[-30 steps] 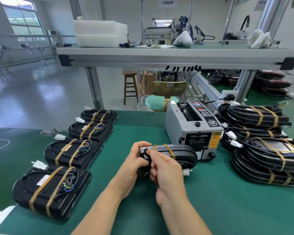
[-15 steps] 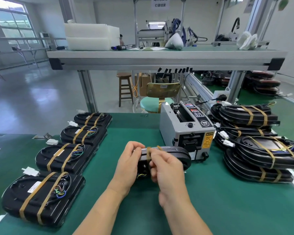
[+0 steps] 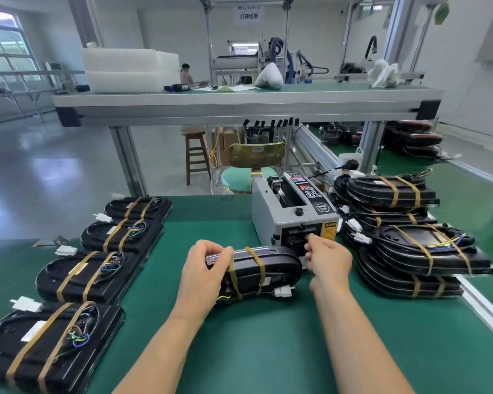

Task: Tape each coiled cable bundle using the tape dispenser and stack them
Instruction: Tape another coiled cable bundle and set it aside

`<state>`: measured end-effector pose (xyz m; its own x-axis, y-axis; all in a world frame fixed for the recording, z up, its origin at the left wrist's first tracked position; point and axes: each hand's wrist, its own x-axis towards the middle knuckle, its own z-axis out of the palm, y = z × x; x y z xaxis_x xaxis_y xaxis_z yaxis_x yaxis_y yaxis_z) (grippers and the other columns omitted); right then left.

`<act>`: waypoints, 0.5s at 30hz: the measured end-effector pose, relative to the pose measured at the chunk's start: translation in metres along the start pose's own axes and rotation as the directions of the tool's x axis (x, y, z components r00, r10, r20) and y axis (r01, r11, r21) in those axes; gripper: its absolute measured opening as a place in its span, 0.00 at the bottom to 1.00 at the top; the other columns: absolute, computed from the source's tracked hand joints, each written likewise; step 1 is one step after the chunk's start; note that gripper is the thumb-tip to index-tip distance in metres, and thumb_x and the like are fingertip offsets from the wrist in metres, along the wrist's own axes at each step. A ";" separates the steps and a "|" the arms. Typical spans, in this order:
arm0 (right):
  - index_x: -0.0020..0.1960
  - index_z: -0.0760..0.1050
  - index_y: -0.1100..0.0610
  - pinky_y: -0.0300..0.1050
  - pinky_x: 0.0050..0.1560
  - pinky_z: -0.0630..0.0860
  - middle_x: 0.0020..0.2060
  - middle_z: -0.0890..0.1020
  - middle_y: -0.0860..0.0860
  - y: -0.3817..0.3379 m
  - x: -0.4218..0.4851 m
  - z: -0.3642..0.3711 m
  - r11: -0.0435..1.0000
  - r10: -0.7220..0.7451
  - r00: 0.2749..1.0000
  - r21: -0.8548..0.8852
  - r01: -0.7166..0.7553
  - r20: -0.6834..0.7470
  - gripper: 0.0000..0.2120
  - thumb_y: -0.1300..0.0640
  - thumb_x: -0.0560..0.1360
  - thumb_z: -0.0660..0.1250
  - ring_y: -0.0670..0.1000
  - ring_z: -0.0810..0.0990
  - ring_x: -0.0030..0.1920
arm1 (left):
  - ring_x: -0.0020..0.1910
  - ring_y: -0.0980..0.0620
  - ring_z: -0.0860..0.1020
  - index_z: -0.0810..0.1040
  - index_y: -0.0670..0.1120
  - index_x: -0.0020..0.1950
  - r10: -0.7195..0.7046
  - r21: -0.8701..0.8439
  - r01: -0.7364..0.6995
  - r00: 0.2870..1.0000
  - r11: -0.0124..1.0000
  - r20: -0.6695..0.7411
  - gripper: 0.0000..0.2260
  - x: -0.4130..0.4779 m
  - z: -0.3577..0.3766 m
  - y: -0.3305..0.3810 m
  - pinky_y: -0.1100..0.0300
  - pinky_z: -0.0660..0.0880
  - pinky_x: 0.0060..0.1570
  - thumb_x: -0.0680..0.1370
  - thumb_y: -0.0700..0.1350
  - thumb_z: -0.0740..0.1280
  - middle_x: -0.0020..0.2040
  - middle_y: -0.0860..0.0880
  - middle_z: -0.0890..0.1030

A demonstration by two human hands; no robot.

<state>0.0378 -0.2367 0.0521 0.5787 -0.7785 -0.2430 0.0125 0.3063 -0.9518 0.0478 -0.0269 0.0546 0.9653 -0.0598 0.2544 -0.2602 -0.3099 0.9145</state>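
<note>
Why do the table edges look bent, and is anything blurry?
Head view: the wide-angle lens bows the upper bench and stretches the corners; the right hand at the tape dispenser looks slightly smeared; the cable bundle looks sharp; light is soft, with window glare top left.

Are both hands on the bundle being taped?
No, only the left hand grips the bundle; the right hand is off it, at the tape dispenser outlet.

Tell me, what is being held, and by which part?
Left hand grips the cable bundle by its left end; right hand at the tape dispenser, hold unclear.
</note>
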 end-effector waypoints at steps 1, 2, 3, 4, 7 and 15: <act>0.38 0.80 0.59 0.37 0.24 0.66 0.29 0.79 0.50 -0.001 0.001 0.001 1.000 0.010 1.000 -0.002 -0.010 -0.003 0.07 0.61 0.75 0.71 0.46 0.71 0.26 | 0.48 0.61 0.73 0.75 0.50 0.45 0.070 0.068 -0.069 0.998 0.995 -0.003 0.04 0.001 -0.001 0.002 0.67 0.67 0.47 0.79 0.45 0.67 0.46 0.54 0.76; 0.37 0.80 0.59 0.36 0.22 0.66 0.29 0.79 0.50 -0.001 0.001 0.001 1.000 0.020 1.000 -0.003 -0.020 -0.005 0.08 0.60 0.75 0.71 0.46 0.71 0.25 | 0.49 0.59 0.72 0.75 0.49 0.46 0.149 0.148 -0.146 0.989 0.978 -0.004 0.03 0.001 -0.001 0.006 0.63 0.67 0.50 0.79 0.42 0.65 0.47 0.54 0.76; 0.37 0.80 0.59 0.35 0.20 0.66 0.29 0.79 0.50 -0.002 0.001 0.001 1.000 0.031 0.999 -0.002 -0.031 -0.008 0.08 0.60 0.75 0.71 0.45 0.71 0.24 | 0.51 0.57 0.72 0.76 0.48 0.49 0.223 0.234 -0.218 0.975 0.948 0.006 0.05 0.000 0.001 0.011 0.58 0.66 0.54 0.80 0.40 0.62 0.49 0.55 0.76; 0.37 0.79 0.60 0.34 0.19 0.65 0.29 0.79 0.50 -0.003 0.001 0.001 0.999 0.042 0.999 0.001 -0.042 -0.007 0.08 0.61 0.74 0.71 0.45 0.70 0.22 | 0.52 0.55 0.72 0.78 0.48 0.53 0.284 0.314 -0.279 0.958 0.907 0.031 0.10 -0.001 0.002 0.015 0.54 0.66 0.57 0.80 0.39 0.59 0.49 0.56 0.77; 0.37 0.79 0.61 0.34 0.18 0.65 0.26 0.77 0.51 -0.007 0.000 0.003 0.997 0.077 0.997 0.029 -0.077 0.008 0.07 0.64 0.73 0.71 0.42 0.68 0.18 | 0.49 0.49 0.73 0.79 0.50 0.62 0.356 0.474 -0.380 0.923 0.794 0.144 0.18 -0.006 0.008 0.030 0.45 0.65 0.64 0.78 0.42 0.55 0.43 0.56 0.78; 0.35 0.80 0.57 0.40 0.33 0.71 0.27 0.80 0.51 -0.009 -0.006 0.011 0.998 -0.002 0.998 -0.070 -0.002 -0.069 0.07 0.63 0.71 0.69 0.50 0.76 0.30 | 0.59 0.47 0.75 0.72 0.57 0.70 0.335 0.718 -0.589 0.806 0.370 0.488 0.27 -0.008 0.019 0.040 0.44 0.54 0.74 0.74 0.69 0.59 0.59 0.53 0.77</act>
<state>0.0428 -0.2287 0.0642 0.5213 -0.8150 -0.2529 -0.0459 0.2692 -0.9620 0.0300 -0.0569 0.0834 0.7024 -0.6152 0.3580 -0.6475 -0.7612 -0.0376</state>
